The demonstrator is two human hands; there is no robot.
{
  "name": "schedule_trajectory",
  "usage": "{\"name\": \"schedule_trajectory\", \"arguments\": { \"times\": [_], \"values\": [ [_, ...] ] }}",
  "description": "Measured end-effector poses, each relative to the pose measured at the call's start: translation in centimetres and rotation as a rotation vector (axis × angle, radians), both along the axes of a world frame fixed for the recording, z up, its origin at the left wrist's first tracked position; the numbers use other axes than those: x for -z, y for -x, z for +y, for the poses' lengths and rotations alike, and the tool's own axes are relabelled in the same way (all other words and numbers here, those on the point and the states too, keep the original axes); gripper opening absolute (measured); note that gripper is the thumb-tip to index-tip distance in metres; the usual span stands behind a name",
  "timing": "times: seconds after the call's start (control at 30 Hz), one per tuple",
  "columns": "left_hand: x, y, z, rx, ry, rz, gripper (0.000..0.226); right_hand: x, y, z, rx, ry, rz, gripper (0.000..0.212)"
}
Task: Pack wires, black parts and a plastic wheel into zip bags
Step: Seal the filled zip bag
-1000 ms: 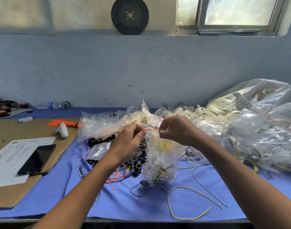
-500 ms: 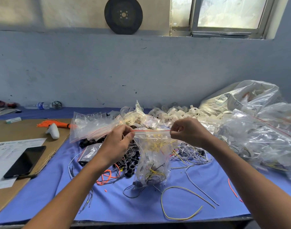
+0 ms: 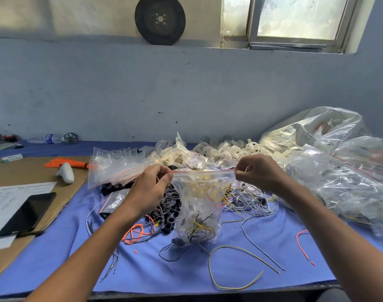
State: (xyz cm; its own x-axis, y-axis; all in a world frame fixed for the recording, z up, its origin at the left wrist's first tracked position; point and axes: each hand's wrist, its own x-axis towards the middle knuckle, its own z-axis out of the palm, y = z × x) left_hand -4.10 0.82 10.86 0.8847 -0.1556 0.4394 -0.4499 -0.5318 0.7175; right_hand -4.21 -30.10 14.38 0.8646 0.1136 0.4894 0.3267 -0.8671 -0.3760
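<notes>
Left hand (image 3: 152, 187) and right hand (image 3: 261, 174) each pinching one end of the mouth of the zip bag (image 3: 199, 210), drawn taut between them, probably for sealing; bag hangs below, over loose wires (image 3: 247, 199) on the bench (image 3: 153, 271)

— How many of each?
— Two hands: a left hand (image 3: 150, 189) and a right hand (image 3: 261, 173). One zip bag (image 3: 199, 205) held up. One phone (image 3: 27, 212), one water bottle (image 3: 45, 139), one black disc (image 3: 160, 19). White wheels (image 3: 227, 149) and loose wires (image 3: 249, 199): too many to count.

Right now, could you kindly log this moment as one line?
left hand: pinches zip bag top | right hand: pinches zip bag top | contents: wires
</notes>
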Motion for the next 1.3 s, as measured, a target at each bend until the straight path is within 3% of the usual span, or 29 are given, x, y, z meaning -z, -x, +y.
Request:
{"name": "schedule_trajectory", "arguments": {
  "times": [0.17,0.27,0.33,0.4,0.5,0.53,0.63,0.7,0.9,1.03,1.1,1.2,1.3],
  "values": [
    [-0.2,0.3,-0.3,-0.010,0.002,0.003,0.011,0.7,0.2,0.3,-0.009,-0.146,-0.018,0.018],
    [0.8,0.3,-0.1,-0.032,0.065,-0.014,0.014,3.5,1.2,1.4,-0.007,-0.502,0.002,0.011],
    [2.8,0.2,0.4,-0.061,0.133,0.012,0.016,6.8,2.6,2.9,-0.010,-0.782,0.050,0.027],
    [5.9,0.1,0.9,-0.122,0.139,0.071,0.013,10.5,4.2,4.5,-0.079,-0.895,0.179,0.051],
    [11.6,0.8,1.0,-0.172,0.067,0.193,0.018,14.2,5.7,6.5,-0.214,-0.689,0.341,0.080],
    [13.2,1.2,1.0,-0.187,0.025,0.223,0.023,14.9,5.5,6.9,-0.200,-0.602,0.311,0.075],
    [15.6,2.1,0.9,-0.243,-0.079,0.233,0.029,14.6,4.4,7.8,-0.091,-0.420,0.181,0.028],
    [15.7,2.2,1.1,-0.252,-0.095,0.226,0.025,14.0,3.8,7.7,-0.085,-0.463,0.157,0.016],
    [15.4,2.9,1.5,-0.218,-0.059,0.228,0.016,12.2,4.7,0.3,0.024,-0.839,0.025,0.015],
    [15.2,3.2,1.2,-0.210,-0.075,0.248,0.015,9.8,6.4,-9.8,0.329,-0.942,-0.206,0.009],
    [15.1,3.2,1.0,-0.214,-0.083,0.252,0.015,9.8,6.9,-14.7,0.626,-0.838,-0.272,0.014],
    [15.0,3.3,0.9,-0.218,-0.069,0.246,0.016,11.6,7.9,-19.7,1.058,-0.706,-0.190,0.052],
    [15.0,3.4,0.9,-0.219,-0.044,0.258,0.017,15.8,8.3,-20.7,0.997,-0.394,0.009,0.051]
  ]
}}
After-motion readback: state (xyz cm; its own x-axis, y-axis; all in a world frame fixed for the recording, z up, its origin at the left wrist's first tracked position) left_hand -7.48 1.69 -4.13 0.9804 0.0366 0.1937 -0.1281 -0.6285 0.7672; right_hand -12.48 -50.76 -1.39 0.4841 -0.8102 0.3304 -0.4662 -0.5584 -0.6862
